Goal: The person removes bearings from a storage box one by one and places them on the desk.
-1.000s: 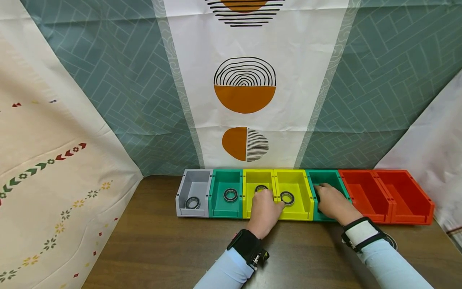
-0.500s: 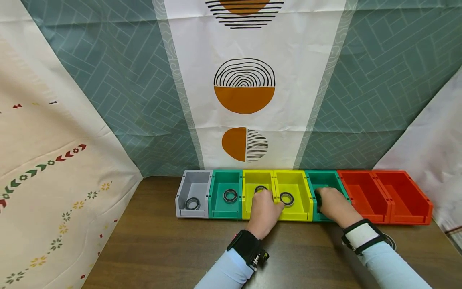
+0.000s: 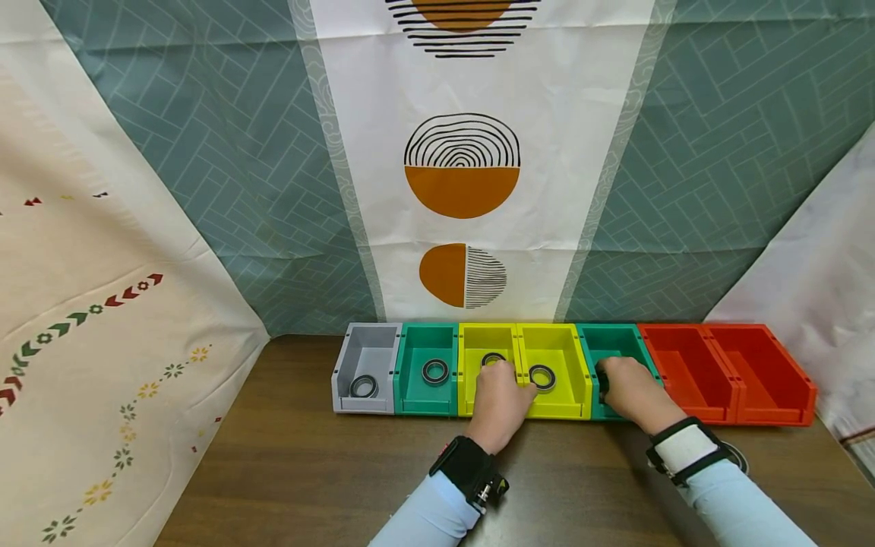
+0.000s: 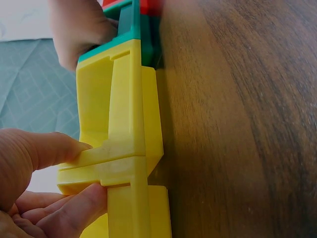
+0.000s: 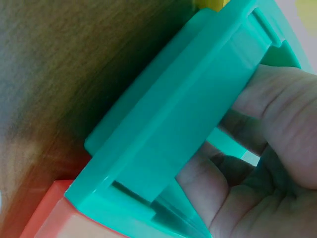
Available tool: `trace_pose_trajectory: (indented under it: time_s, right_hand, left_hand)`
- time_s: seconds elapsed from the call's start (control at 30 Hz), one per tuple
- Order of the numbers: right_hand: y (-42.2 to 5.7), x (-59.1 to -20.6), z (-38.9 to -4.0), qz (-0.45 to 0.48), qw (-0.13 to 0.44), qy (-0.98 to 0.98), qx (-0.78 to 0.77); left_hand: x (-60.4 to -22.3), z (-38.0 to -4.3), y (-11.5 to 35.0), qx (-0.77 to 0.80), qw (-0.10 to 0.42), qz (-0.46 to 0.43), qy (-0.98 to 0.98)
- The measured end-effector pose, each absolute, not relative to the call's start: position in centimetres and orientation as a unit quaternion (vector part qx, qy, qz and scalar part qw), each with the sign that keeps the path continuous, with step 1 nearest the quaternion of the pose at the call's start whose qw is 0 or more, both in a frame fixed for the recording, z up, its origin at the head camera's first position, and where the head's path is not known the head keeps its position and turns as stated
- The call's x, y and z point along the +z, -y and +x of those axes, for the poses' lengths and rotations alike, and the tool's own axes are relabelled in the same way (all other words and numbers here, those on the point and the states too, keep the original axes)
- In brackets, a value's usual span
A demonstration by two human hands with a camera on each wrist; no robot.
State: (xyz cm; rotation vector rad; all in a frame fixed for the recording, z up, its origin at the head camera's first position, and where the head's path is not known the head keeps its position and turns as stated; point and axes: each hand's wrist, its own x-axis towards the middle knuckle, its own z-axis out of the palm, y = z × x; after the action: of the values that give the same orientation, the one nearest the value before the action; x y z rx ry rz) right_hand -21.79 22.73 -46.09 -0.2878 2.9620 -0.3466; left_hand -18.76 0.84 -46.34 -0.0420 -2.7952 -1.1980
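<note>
My left hand (image 3: 501, 403) grips the adjoining walls of the two yellow bins (image 4: 124, 163), thumb on one side and fingers on the other. A black-ringed bearing (image 3: 543, 377) lies in the right yellow bin; another bearing (image 3: 492, 358) in the left one is partly covered by the hand. My right hand (image 3: 632, 391) reaches into the right green bin (image 5: 163, 119), fingers curled below its rim. At its thumb side shows the dark rounded edge of a bearing (image 3: 602, 382), mostly hidden; the right wrist view does not show it.
On the left, the grey bin (image 3: 380, 349) and left green bin (image 3: 427, 342) hold one bearing each. Two red bins (image 3: 769, 372) end the row at right. A metal ring (image 3: 737, 457) lies on the wooden table (image 3: 328, 486) behind the right wrist. Fabric hangs behind.
My right hand has shifted slightly toward me within the green bin, and more of the dark edge beside it shows. My left hand keeps its grip on the yellow walls.
</note>
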Motion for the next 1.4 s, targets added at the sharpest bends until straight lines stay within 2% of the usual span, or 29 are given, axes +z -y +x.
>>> trace_pose_trajectory:
  time_s: [0.3, 0.77, 1.13, 1.4]
  right_hand:
    - [-23.7, -46.5, -22.3, -0.131, 0.026, -0.984, -0.114]
    - [-24.3, -46.6, -21.2, -0.108, -0.021, -0.985, -0.135]
    - [-24.4, -44.3, -20.0, -0.104, -0.121, -0.974, -0.163]
    - [-24.7, -42.8, -19.1, -0.101, -0.146, -0.968, -0.180]
  left_hand:
    - [-46.5, -19.2, -1.2, -0.398, 0.056, -0.008, 0.916]
    - [-46.6, -18.6, -1.0, -0.406, 0.043, -0.012, 0.913]
    - [-46.5, -18.5, -1.0, -0.404, 0.035, -0.009, 0.914]
    - [-46.4, -18.5, -1.0, -0.392, 0.048, -0.012, 0.918]
